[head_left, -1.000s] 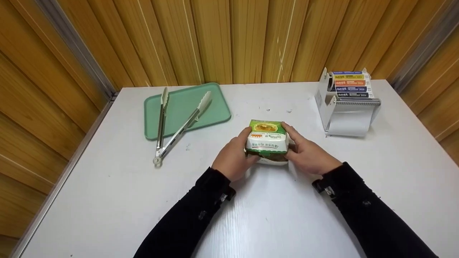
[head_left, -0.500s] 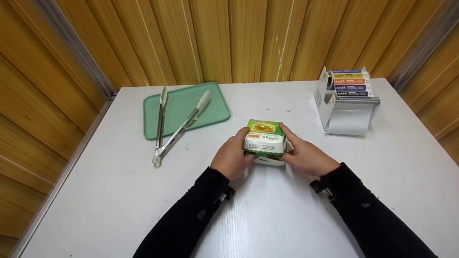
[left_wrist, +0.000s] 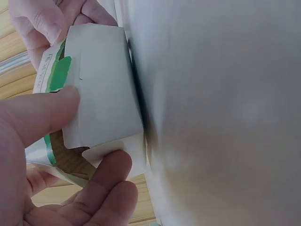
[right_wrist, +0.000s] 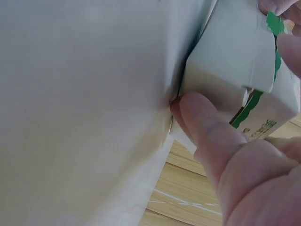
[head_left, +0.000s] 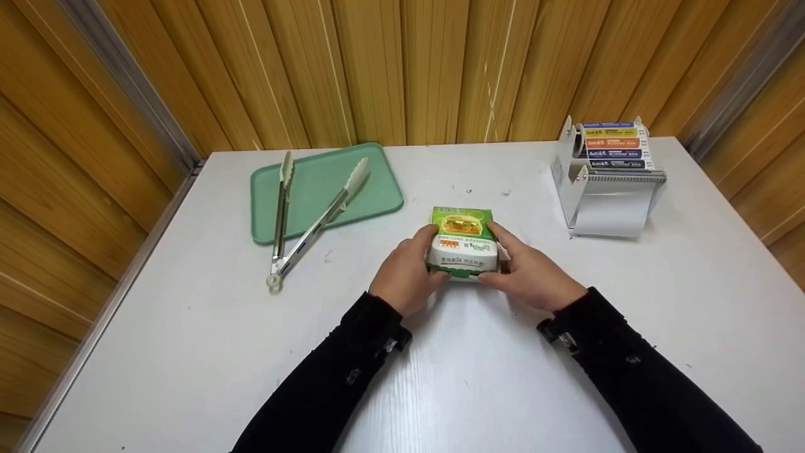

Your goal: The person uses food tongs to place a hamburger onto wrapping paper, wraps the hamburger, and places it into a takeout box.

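Observation:
A cardboard burger box (head_left: 462, 250), green and white with a burger picture on its lid, sits on the white table between both hands. My left hand (head_left: 404, 272) grips its left side, thumb at the front edge. From the other side my right hand (head_left: 533, 272) holds it, thumb likewise at the front. In the left wrist view, a green tab (left_wrist: 60, 73) lies by the box's pale front wall (left_wrist: 103, 80), and a side gap shows the brown inside. The right wrist view has fingertips (right_wrist: 197, 106) low against the box's side wall (right_wrist: 216, 92).
A green tray (head_left: 314, 189) lies at the back left, with metal tongs (head_left: 314, 229) spread across it, their hinge end on the table. At the back right stands a white label dispenser (head_left: 610, 182) with several coloured rolls. A wood-look panel wall (head_left: 434, 75) runs behind the table.
The box lid has come down at the front, and the dark gap beneath its edge has narrowed. Both hands stay on the box; the right hand has shifted slightly left.

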`<state>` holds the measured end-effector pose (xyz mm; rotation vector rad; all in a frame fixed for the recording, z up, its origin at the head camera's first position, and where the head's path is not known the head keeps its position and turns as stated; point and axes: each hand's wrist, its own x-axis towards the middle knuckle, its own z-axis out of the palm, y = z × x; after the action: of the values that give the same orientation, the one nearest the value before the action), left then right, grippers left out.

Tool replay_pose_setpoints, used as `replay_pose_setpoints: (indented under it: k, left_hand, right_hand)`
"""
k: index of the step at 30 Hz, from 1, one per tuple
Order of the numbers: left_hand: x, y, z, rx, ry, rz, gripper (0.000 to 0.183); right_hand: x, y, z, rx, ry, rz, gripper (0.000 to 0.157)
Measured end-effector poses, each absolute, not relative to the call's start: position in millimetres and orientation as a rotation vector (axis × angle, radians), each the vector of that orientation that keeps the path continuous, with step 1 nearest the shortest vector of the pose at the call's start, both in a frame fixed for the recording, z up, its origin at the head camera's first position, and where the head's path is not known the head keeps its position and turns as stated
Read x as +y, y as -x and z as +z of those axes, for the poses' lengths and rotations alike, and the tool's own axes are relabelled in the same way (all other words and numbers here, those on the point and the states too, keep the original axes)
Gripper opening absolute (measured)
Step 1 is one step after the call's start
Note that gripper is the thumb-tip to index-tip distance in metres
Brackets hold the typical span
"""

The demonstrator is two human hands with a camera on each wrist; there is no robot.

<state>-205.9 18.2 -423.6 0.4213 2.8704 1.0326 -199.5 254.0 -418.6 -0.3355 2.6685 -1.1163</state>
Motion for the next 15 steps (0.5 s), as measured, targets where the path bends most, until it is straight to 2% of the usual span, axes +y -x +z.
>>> replay_pose_setpoints:
  k: [15]
  left_hand:
    - [19.0,205.0,-423.8,2.887,-0.412,1.001,0.075]
  right_hand:
    - [245.7,196.3,-417.1,2.728,0.297,-1.052,0.097]
